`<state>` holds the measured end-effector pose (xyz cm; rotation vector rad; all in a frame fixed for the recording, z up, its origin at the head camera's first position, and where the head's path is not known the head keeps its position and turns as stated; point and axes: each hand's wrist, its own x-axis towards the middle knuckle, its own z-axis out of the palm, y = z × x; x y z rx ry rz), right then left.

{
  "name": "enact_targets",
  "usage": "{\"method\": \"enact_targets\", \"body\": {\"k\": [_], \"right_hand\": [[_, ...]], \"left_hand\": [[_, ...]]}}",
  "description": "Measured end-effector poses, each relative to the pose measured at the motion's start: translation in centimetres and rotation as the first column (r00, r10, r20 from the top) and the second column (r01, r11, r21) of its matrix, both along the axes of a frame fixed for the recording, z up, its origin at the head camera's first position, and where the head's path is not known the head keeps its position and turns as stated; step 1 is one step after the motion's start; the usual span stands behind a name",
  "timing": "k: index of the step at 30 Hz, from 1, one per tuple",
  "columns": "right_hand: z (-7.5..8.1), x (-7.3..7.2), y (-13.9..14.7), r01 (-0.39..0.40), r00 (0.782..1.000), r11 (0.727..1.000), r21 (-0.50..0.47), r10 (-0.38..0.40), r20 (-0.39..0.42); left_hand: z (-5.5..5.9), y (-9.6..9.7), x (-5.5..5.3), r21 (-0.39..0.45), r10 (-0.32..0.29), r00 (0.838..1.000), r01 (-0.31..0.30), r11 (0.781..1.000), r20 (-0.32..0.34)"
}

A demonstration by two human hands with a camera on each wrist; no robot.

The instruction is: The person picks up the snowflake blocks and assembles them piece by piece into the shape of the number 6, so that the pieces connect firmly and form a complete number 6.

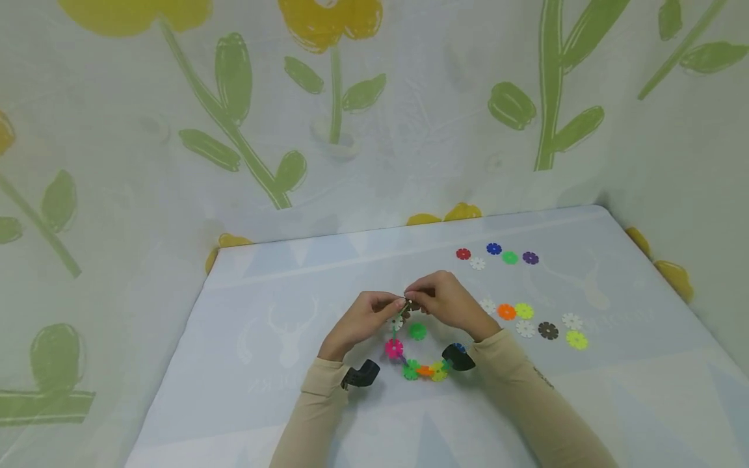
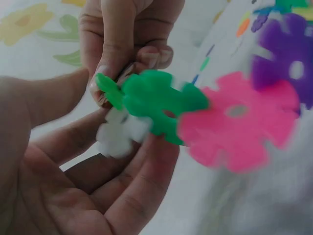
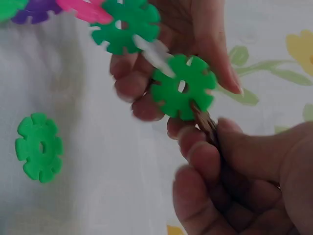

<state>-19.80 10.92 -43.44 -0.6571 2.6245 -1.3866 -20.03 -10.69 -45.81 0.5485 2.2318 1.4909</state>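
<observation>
1. The long chain of flower-shaped, slotted plastic discs [image 1: 394, 348] is curving over the white, pale-blue-patterned desk [image 1: 205, 403], with one end sitting up in the hands. Its length is probably posing the biggest risk: any twist at that end could be working far joints loose.

2. The left hand [image 1: 361, 320] is holding its fingers curled round the raised end, while its thumb is standing off the discs in the wrist views. With so light a hold, the end could be slipping under a push.

3. The right hand [image 1: 449, 302] is pinching a thin brown plastic disc [image 3: 206, 125] against the rim of the round bright green plastic disc [image 3: 183, 95]. Misaligned slots could be making it skid or bend; whether it is seating, I cannot tell.

4. A loose flat green plastic disc [image 1: 418, 331] is lying inside the chain's curve, where a dropped end could be knocking it.

5. For looks, the chain is showing matte, rounded petals, narrow rim slots and small central holes.

6. Next to the bright green disc, a white disc [image 2: 120, 137] is sitting, then a deeper green disc [image 2: 151, 93], a pink disc [image 2: 239, 127] and a purple disc [image 2: 281, 49].
</observation>
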Motion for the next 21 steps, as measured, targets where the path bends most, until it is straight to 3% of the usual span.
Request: {"method": "enact_targets", "body": {"k": [3, 6, 13, 21], "right_hand": [[0.1, -0.1, 0.3, -0.079, 0.997, 0.996, -0.033, 0.080, 0.023], [0.3, -0.1, 0.6, -0.085, 0.995, 0.996, -0.018, 0.086, 0.047], [1.1, -0.3, 3.3, 0.055, 0.997, 0.998, 0.031, -0.057, 0.050], [1.6, 0.6, 8.7, 0.173, 0.982, 0.978, 0.119, -0.180, 0.054]], "left_hand": [[0.0, -0.2, -0.1, 0.011, -0.017, 1.000, 0.017, 1.000, -0.005], [0.0, -0.2, -0.1, -0.003, -0.012, 1.000, 0.012, 1.000, -0.019], [0.2, -0.7, -0.2, -0.054, 0.019, 0.999, -0.020, 0.998, -0.027], [0.6, -1.5, 0.0, -0.114, 0.008, 0.999, -0.011, 0.993, -0.033]]}}
